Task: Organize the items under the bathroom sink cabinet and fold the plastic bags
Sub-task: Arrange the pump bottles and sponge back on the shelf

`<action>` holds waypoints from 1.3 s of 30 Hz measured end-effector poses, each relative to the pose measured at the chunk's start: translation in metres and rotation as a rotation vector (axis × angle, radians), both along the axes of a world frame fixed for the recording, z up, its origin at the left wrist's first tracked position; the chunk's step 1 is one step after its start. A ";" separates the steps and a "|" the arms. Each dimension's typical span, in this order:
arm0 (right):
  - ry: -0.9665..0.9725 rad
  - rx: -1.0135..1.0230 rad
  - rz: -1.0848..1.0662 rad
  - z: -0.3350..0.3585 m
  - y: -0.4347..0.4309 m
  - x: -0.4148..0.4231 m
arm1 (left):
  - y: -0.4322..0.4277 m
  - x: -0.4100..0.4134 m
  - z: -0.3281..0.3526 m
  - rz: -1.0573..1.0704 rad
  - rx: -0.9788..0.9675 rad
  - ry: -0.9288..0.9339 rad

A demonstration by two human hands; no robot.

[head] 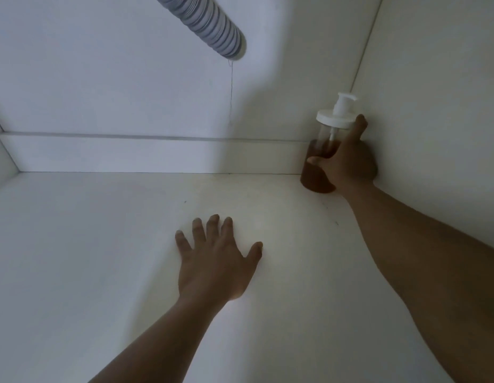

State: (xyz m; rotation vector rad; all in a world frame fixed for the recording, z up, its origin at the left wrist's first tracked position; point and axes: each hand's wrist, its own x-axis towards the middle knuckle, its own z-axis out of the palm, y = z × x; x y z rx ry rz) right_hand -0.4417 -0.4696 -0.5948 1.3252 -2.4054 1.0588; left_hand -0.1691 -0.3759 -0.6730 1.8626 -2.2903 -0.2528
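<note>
A clear pump bottle (320,150) with a white pump top and brown liquid in its lower half stands upright in the back right corner of the white cabinet floor (102,244). My right hand (348,161) is wrapped around the bottle's body, thumb across the front and fingers behind it. My left hand (215,261) lies flat on the cabinet floor near the middle, palm down, fingers spread, holding nothing. No plastic bags are in view.
A grey ribbed drain hose (207,23) comes down from the top and ends against the back wall (116,78), with a thin thread hanging below it. A low white ledge (146,153) runs along the foot of the back wall. The right side wall (439,106) stands just behind the bottle.
</note>
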 end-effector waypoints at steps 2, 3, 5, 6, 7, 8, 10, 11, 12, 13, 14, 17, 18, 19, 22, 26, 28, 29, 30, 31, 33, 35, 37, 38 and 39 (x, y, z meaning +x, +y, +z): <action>-0.031 -0.009 0.004 -0.003 -0.003 0.000 | -0.001 0.000 0.000 0.006 0.002 0.007; -0.044 -0.006 0.003 -0.003 -0.003 0.000 | -0.002 -0.001 0.000 0.007 -0.002 0.013; -0.076 -0.003 0.003 -0.004 0.004 0.003 | -0.003 -0.001 0.002 0.006 -0.003 0.040; -0.104 -0.010 0.003 -0.007 0.010 0.007 | -0.004 -0.001 0.002 0.007 -0.004 0.055; -0.143 -0.021 0.008 -0.012 0.017 0.011 | -0.005 0.000 0.002 0.007 -0.011 0.068; -0.181 -0.019 0.018 -0.020 0.026 0.016 | -0.005 0.000 0.002 0.006 -0.023 0.079; -0.162 0.068 0.048 -0.041 0.047 0.026 | -0.005 0.002 0.003 0.001 -0.059 0.113; -0.102 0.137 0.064 -0.052 0.058 0.032 | -0.005 0.003 0.003 0.002 -0.084 0.142; -0.024 0.209 0.079 -0.060 0.069 0.039 | -0.005 0.005 0.003 0.003 -0.107 0.171; 0.041 0.277 0.101 -0.067 0.081 0.048 | -0.003 0.006 0.004 -0.001 -0.127 0.189; 0.061 0.328 0.134 -0.071 0.095 0.057 | -0.001 0.007 0.005 -0.009 -0.141 0.195; -0.004 0.363 0.230 -0.077 0.143 0.083 | 0.014 0.012 0.005 -0.064 -0.151 0.221; -0.006 0.364 0.257 -0.078 0.159 0.090 | 0.022 0.015 0.005 -0.078 -0.147 0.251; -0.002 0.360 0.283 -0.078 0.175 0.096 | 0.031 0.019 0.006 -0.085 -0.140 0.291; -0.059 0.324 0.322 -0.077 0.225 0.108 | 0.070 0.034 0.007 -0.081 -0.114 0.398; -0.171 0.262 0.337 -0.071 0.284 0.125 | 0.119 0.052 0.005 -0.057 -0.127 0.451; 0.005 0.312 0.383 -0.075 0.309 0.128 | 0.135 0.058 0.005 -0.032 -0.152 0.452; 0.113 0.347 0.413 -0.080 0.321 0.128 | 0.142 0.060 0.005 -0.026 -0.162 0.429; 0.164 0.373 0.438 -0.085 0.334 0.127 | 0.150 0.062 0.004 -0.025 -0.168 0.400; 0.173 0.387 0.455 -0.090 0.345 0.126 | 0.158 0.065 0.003 -0.029 -0.180 0.369; 0.183 0.404 0.482 -0.096 0.361 0.119 | 0.176 0.070 -0.002 -0.052 -0.235 0.306; 0.222 0.415 0.502 -0.095 0.372 0.114 | 0.196 0.073 -0.009 -0.084 -0.313 0.306; 0.228 0.404 0.483 -0.090 0.386 0.112 | 0.214 0.077 -0.019 -0.092 -0.357 0.395; 0.242 0.420 0.466 -0.088 0.395 0.112 | 0.224 0.078 -0.025 -0.095 -0.379 0.437; 0.278 0.470 0.454 -0.088 0.405 0.112 | 0.234 0.080 -0.032 -0.096 -0.393 0.455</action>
